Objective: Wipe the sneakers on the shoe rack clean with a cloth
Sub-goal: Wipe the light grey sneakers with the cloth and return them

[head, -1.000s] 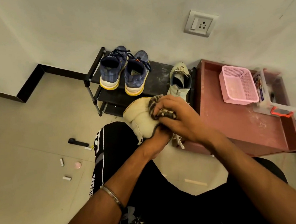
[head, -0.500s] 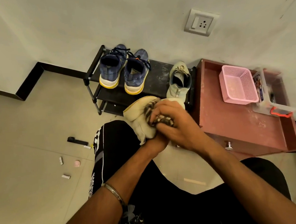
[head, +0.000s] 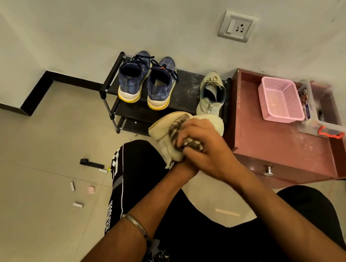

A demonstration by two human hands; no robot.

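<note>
A cream sneaker (head: 165, 129) is held sole-up in front of the black shoe rack (head: 183, 96). My left hand (head: 182, 168) grips it from below, mostly hidden under my right hand. My right hand (head: 207, 146) clutches a striped cloth (head: 176, 128) and presses it against the sneaker. Its pale partner (head: 211, 95) stands on the rack's right end. Two blue sneakers with yellow soles (head: 146, 82) stand on the rack's left side.
A reddish wooden cabinet (head: 275, 150) stands right of the rack, carrying a pink basket (head: 281, 99) and a clear box (head: 323, 116). Small bits litter the floor at left, among them a black tool (head: 91, 163). My black-clad knees are below.
My right hand has slid the cloth a short way down the cream sneaker toward me. The sneaker has tilted slightly, and the view has drifted a little.
</note>
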